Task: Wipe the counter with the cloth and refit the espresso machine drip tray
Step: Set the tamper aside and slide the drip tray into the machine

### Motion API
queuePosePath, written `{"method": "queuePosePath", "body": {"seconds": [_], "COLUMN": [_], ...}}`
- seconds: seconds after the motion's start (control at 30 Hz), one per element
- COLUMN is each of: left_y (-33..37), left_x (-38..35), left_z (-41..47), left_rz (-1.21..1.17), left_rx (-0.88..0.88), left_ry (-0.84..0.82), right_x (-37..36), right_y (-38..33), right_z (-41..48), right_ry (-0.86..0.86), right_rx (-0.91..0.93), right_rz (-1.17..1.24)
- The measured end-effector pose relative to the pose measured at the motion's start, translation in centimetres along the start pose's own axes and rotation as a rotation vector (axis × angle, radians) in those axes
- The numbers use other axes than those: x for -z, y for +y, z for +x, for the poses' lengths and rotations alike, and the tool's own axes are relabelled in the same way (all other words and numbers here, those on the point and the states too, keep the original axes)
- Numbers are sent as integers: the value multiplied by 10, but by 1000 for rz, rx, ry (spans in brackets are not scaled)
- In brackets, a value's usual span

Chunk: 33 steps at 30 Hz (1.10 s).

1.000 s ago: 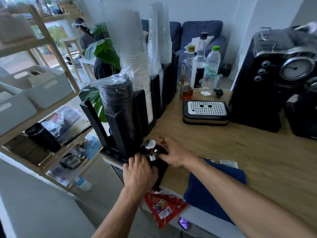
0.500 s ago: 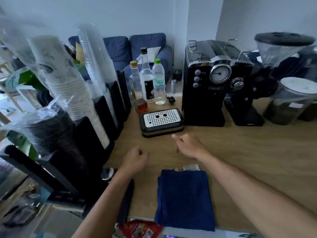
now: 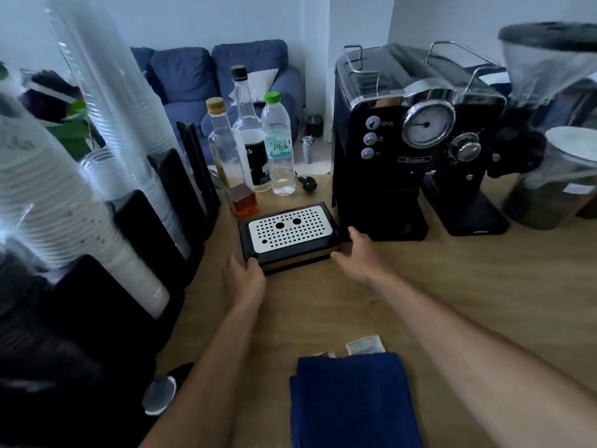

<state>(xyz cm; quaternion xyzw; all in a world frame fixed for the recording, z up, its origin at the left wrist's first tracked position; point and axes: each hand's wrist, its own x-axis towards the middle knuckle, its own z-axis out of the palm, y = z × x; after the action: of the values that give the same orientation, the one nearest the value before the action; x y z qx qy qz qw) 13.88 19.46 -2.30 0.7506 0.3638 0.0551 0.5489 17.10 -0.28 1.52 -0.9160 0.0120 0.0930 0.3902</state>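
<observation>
From your head camera, the drip tray (image 3: 288, 236) sits on the wooden desk (image 3: 452, 286), just left of the espresso machine (image 3: 384, 140) and outside it, its perforated metal plate facing up. Your left hand (image 3: 244, 279) is at the tray's near left corner; the thumb lies against the black rim there, and the other fingers are hidden beneath the hand, so you cannot tell how firm that grip is. Your right hand (image 3: 358, 255) is at the tray's right end, in the gap between the tray and the machine's base. Its fingers are spread and loosely curved toward the tray's side; whether they touch it or close on it is not clear. The tray rests flat on the desk between your two hands.

The blue cloth (image 3: 353, 402) lies folded at the near edge of the desk, between your forearms and well apart from both hands. Three bottles (image 3: 277, 147) stand just behind the tray. Stacks of cups (image 3: 106, 108) in black holders line the left side, and a grinder (image 3: 529, 101) stands to the right of the machine.
</observation>
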Motion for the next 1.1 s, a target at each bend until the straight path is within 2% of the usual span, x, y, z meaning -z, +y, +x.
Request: {"method": "queuePosePath", "body": {"seconds": [0.37, 0.6, 0.87, 1.1], "left_y": [4, 17, 44, 43], "left_x": [2, 1, -57, -110], "left_z": [-20, -49, -94, -109], "left_rz": [-246, -262, -195, -187], "left_rx": [-48, -145, -224, -218], "left_ry": [17, 14, -154, -274], "right_x": [-19, 8, 63, 86], "right_y": [0, -1, 50, 97], "right_z": [-8, -30, -41, -37], "right_ry": [-10, 96, 334, 386], "right_rx": [51, 99, -29, -162], "right_rz": [181, 224, 232, 250]}}
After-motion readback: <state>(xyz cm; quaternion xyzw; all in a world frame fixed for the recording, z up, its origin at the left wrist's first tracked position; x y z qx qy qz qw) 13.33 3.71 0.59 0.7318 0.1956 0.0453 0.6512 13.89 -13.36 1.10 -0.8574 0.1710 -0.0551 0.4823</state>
